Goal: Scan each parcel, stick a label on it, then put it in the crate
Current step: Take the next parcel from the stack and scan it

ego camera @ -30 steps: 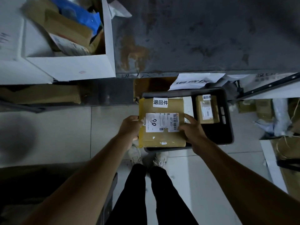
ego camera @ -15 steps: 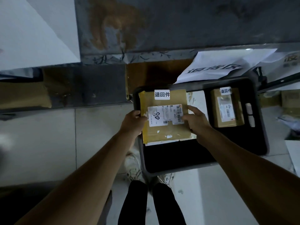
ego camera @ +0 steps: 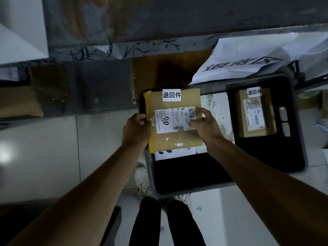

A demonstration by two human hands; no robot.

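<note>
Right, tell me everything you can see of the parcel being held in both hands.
The brown cardboard parcel is flat and rectangular, sealed with yellowish tape along its left edge. A small white sticker with black characters sits at its far edge, and a white shipping label with barcodes and handwritten "06" covers its middle. It lies face up in the far left corner of the dark crate, on top of white parcels. The left hand grips its left edge, and the right hand holds its right edge.

Dim, bluish light; glare on floor tiles at left; wide-angle bending at edges.
</note>
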